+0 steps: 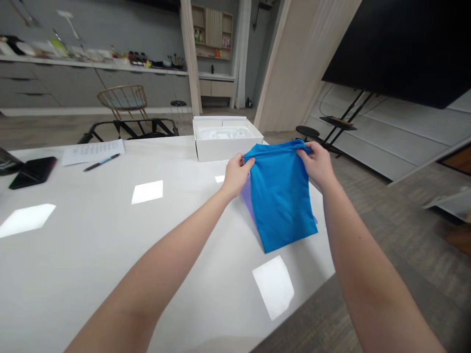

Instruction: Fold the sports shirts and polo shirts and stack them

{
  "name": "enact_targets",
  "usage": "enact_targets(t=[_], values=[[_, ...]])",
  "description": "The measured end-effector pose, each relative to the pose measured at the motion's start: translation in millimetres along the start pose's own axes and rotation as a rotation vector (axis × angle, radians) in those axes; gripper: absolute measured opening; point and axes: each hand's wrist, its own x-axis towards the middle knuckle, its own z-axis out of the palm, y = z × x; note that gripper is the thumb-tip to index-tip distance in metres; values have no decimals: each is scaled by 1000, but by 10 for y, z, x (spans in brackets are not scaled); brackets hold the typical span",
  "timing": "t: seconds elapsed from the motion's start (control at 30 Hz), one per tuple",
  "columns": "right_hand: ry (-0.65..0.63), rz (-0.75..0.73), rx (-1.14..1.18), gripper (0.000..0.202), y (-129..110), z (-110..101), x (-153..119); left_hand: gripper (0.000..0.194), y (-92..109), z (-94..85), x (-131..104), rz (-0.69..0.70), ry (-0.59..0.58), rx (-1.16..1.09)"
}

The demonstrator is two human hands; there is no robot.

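Note:
A blue cloth bag (283, 196) hangs over the right part of the white table, stretched between my two hands. My left hand (237, 174) pinches its upper left corner between thumb and fingers. At the upper right corner, my right hand (316, 162) grips the gathered top edge. Behind the blue fabric a flat purple thing (247, 196) shows at the left side, mostly hidden, so its kind is unclear. An open white box (217, 149) stands just beyond my left hand, with clear plastic wrapping inside.
On the white table (176, 245) lie a pen (102, 162), printed paper (91, 152) and a dark phone-like object (34, 172) at the left. The table's right edge runs beneath my right arm. A black chair (132, 128) stands behind; a large screen (401, 49) is at right.

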Motion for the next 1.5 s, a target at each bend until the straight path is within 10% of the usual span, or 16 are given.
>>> enact_targets(t=[0.3,0.57,0.7,0.83,1.13,1.3,1.5], values=[[-411,226,-119,26,302,1072,-7,5,-968,-276,259,-339,7,349],[-228,319,-252,48,170,1246,-97,39,-731,-263,186,-56,92,694],[-323,232,-289,62,-47,1241,-336,49,-643,13,-251,271,-270,903],[-536,199,-269,58,-149,1206,-706,64,-712,203,-606,194,-525,1003],[-648,276,-374,63,-240,1157,-943,70,-699,166,-772,125,-540,1080],[-561,159,-487,48,-684,1060,-1000,59,-513,-186,-1034,98,-581,957],[-583,-99,-282,34,-1543,1145,-1405,31,-189,-1084,-1429,95,-376,835]])
